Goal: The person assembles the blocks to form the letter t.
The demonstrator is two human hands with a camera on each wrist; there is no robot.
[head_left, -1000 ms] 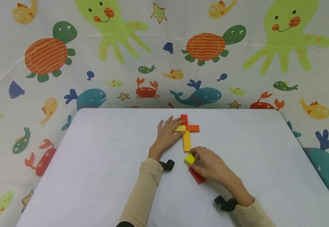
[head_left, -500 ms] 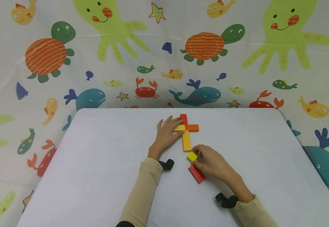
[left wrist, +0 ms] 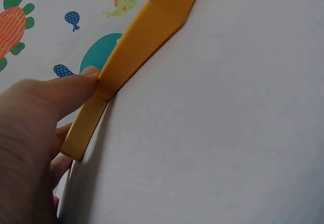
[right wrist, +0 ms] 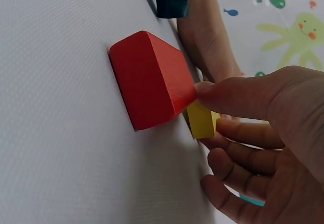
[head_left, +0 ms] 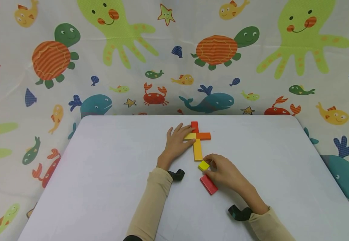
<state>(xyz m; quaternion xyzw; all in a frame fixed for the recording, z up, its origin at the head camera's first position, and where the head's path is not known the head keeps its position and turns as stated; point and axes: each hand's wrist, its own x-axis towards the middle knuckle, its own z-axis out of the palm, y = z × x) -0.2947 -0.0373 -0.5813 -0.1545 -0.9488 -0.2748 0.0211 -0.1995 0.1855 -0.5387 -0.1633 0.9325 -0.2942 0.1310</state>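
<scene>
My right hand (head_left: pixel 227 172) pinches a small bright yellow block (head_left: pixel 203 166) between thumb and fingers, low over the white table. Just nearer lies a red block (head_left: pixel 208 184), tilted; in the right wrist view the thumb tip reaches the end of this red block (right wrist: pixel 147 80). My left hand (head_left: pixel 175 145) rests with spread, mostly straight fingers on a cross of blocks. Its fingertips are at the far red block (head_left: pixel 194 126) and the pale yellow block (head_left: pixel 190 136), its thumb at the top of the long amber block (head_left: pixel 197 150). An orange block (head_left: pixel 203 136) points right.
The blocks lie on a white table (head_left: pixel 117 174), whose far edge runs just beyond the cross. Behind hangs a curtain (head_left: pixel 126 90) printed with sea animals. Dark camera mounts (head_left: pixel 240 213) sit at both wrists.
The right hand has shifted the yellow block slightly up and right, and more of the near red block's top shows. Since half a second ago the hands have barely moved.
</scene>
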